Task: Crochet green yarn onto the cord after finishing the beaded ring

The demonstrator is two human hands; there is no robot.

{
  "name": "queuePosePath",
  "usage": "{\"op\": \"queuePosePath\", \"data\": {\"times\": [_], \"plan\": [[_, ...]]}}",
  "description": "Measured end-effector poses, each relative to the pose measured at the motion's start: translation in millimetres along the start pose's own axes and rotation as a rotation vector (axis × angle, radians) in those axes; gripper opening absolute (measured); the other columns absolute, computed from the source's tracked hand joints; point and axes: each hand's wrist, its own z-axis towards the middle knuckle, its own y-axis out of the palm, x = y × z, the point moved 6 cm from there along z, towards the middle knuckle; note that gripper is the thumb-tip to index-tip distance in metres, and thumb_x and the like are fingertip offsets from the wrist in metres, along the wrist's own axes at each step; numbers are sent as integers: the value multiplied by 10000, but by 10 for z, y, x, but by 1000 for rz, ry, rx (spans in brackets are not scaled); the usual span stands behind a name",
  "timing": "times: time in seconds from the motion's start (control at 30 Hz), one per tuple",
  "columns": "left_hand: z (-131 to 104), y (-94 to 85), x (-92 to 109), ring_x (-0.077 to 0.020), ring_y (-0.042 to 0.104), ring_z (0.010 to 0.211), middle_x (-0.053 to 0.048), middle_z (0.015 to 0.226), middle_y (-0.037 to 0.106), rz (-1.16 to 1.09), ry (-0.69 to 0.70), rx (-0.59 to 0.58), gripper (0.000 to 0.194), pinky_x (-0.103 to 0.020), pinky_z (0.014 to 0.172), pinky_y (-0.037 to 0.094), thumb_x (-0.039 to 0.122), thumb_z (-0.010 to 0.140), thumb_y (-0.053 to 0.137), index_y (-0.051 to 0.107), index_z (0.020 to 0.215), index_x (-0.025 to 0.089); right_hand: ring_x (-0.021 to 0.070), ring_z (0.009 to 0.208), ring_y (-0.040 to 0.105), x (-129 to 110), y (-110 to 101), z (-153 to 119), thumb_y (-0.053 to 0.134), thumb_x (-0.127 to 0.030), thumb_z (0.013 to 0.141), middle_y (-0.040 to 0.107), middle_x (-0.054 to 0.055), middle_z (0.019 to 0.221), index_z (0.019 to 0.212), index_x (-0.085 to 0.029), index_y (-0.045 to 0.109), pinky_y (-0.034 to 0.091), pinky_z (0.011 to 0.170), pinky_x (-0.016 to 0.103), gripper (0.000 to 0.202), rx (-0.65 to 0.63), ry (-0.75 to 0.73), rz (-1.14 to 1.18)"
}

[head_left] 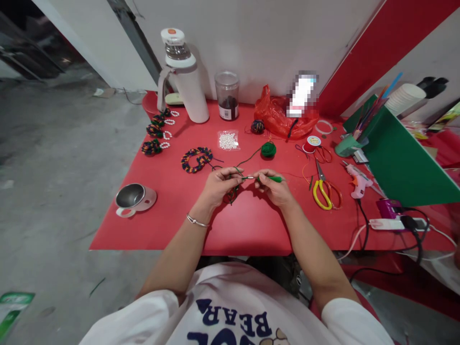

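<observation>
White shirt (230, 306) is showing nearest; both forearms (181, 239) are slanting inward over the worktop (246, 232). Left grip (223, 185) is pinching the yarn piece (232, 195) beneath its fingers; right grip (272, 186) is clasping the hook (276, 179), shaft pointing left.

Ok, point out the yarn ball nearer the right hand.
The green yarn ball, in front; the dark multicoloured yarn ball sits farther from the right hand, beside the red plastic bag.

On table (247, 227), from left hand (218, 186): mug (146, 199) at nine o'clock, bead packet (228, 141) twelve, jar (228, 96) behind it, yarn ball (268, 150) two, scissors (322, 192) three.
</observation>
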Motion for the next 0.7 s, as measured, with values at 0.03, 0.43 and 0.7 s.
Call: {"op": "queuePosePath", "data": {"times": [0.03,0.43,0.7], "plan": [[0,-3,1,-106,608,553,-38,715,741,2,5,-6,347,-211,489,396,216,559,930,828,886,157,97,539,536,0,-2,-1,904,-603,687,706,-12,664,831,-258,819,403,462,209,384,-10,2,-8],[11,-74,-5,-145,659,657,-45,733,760,6,61,30,259,-271,642,534,227,561,912,840,804,177,111,563,593,-7,43,-43,874,-557,762,720,-6,695,884,-249,821,470,480,226,335,-98,19,-71],[15,-89,-20,-146,673,663,-47,744,760,-1,56,32,283,-280,670,554,228,566,928,836,827,166,97,536,586,13,14,-37,842,-549,808,697,-16,659,940,-242,826,468,479,214,334,-96,-2,-93]]}}
